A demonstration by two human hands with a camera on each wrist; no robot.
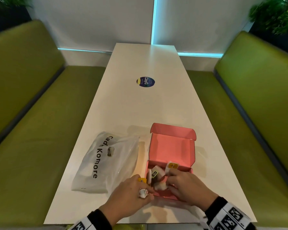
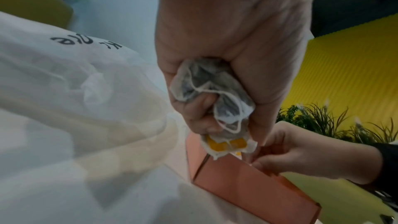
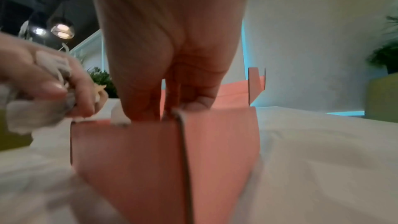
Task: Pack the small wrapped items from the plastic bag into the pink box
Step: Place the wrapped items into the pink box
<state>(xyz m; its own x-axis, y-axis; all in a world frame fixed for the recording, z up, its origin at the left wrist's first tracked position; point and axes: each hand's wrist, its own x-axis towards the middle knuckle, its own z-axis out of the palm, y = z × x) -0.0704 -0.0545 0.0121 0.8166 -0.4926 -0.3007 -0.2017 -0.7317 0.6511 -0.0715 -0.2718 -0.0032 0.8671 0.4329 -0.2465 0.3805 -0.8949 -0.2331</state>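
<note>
The pink box [image 1: 171,146] stands open on the white table [image 1: 140,110], lid tipped back, with several small white wrapped items [image 1: 156,174] inside. My left hand [image 1: 145,188] hovers at the box's near left corner and grips a bunch of wrapped items [image 2: 211,98] with a yellow tag [image 2: 226,144]. My right hand [image 1: 170,181] reaches over the front wall [image 3: 150,159] into the box; its fingertips are hidden among the items. Left of the box lies the translucent plastic bag [image 1: 106,161], with one wrapped item [image 1: 110,151] showing inside.
Green bench seats [image 1: 40,130] run along both sides of the long table. A round dark sticker [image 1: 145,82] sits on the tabletop farther away. Plants stand at the far corners, and a white wall closes off the table's far end.
</note>
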